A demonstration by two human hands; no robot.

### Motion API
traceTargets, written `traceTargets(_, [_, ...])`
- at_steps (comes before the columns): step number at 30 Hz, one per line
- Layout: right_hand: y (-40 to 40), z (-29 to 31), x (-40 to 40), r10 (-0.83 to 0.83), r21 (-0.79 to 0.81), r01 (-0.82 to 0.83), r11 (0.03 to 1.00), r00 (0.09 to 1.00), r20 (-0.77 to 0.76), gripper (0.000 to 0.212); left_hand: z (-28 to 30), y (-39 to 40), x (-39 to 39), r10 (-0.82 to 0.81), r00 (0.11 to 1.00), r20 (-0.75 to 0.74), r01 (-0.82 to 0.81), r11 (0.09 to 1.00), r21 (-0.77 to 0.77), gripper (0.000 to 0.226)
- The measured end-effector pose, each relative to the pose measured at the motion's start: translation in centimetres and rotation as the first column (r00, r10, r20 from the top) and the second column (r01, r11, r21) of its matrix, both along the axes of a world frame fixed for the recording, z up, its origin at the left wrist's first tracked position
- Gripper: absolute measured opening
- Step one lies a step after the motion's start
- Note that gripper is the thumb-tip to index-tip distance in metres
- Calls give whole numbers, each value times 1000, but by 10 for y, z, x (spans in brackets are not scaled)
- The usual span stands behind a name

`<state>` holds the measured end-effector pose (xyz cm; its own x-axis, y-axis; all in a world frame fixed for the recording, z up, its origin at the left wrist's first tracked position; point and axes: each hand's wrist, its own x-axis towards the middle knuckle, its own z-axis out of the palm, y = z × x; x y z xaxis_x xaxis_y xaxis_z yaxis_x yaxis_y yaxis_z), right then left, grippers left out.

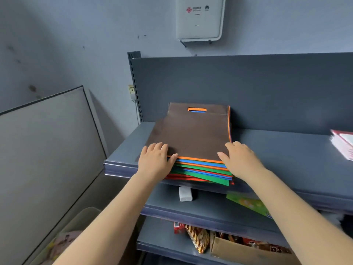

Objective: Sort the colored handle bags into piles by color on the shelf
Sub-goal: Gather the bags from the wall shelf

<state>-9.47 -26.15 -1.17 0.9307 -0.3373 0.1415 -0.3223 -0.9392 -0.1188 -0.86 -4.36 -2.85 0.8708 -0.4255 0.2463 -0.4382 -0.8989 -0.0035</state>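
Overhead, a white wall box (199, 18) carries a red logo and small print, probably a telecom mark, too blurred to read. One mixed stack of handle bags (198, 167) lies on the top shelf (286, 150), its near edge overhanging the shelf front: a brown bag (193, 131) on top, with orange, blue, green and red edges fanned beneath, too many to count surely. Both hands rest on the stack's front corners. The left hand (155, 159) lies flat, fingers (158, 146) nearly straight and together; the right hand (240, 159) likewise, thumb spread onto the brown bag.
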Motion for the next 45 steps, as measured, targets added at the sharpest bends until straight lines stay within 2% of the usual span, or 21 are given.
traceTargets(4, [-14,-9,22,-192,226,188,956,981,-2,54,-7,-15,25,-114,988,-103,105,990,-92,51])
traceTargets(6, [-19,-13,29,-262,313,252,916,965,-10,51,-7,-19,32,-161,981,-108,150,983,-105,54])
traceTargets(10, [-30,-16,35,-343,353,277,894,929,138,28,-6,-25,40,-242,961,-137,227,967,-114,57])
traceTargets(14, [-37,-14,34,-380,324,291,900,887,260,24,-8,-24,50,-275,948,-159,242,950,-198,55])
traceTargets(19, [-54,-18,20,-424,382,277,882,821,382,19,-8,-15,68,-169,975,-142,131,961,-243,43])
traceTargets(21, [-55,-22,16,-425,400,263,878,812,399,17,-7,-8,79,-114,974,-198,48,950,-308,41])
traceTargets(26, [-59,-28,11,-449,507,194,840,773,448,3,-4,14,103,40,926,-375,-204,889,-411,52])
traceTargets(27, [-60,-29,10,-443,530,164,832,771,457,1,-3,18,105,62,930,-361,-227,872,-435,48])
traceTargets(29, [-61,-32,9,-451,585,111,803,755,476,11,0,23,106,99,950,-296,-240,839,-489,33])
traceTargets(32, [-60,-36,7,-498,684,42,729,717,488,24,4,30,100,127,967,-220,-230,805,-547,25])
traceTargets(35, [-57,-39,3,-544,774,-52,631,682,489,30,9,36,85,60,988,-145,-143,722,-677,8])
traceTargets(38, [-49,-36,-3,-597,854,-164,494,650,470,33,12,45,64,21,992,-123,-114,544,-831,19])
traceTargets(39, [-46,-34,-6,-599,870,-202,450,654,462,33,11,50,56,34,993,-109,-112,487,-867,20])
traceTargets(42, [-33,-28,-15,-573,895,-312,319,689,444,31,4,68,25,130,989,-65,-113,413,-904,15])
traceTargets(45, [-17,-20,-28,-533,899,-374,229,724,437,34,-6,87,-14,180,979,-99,-146,271,-951,14])
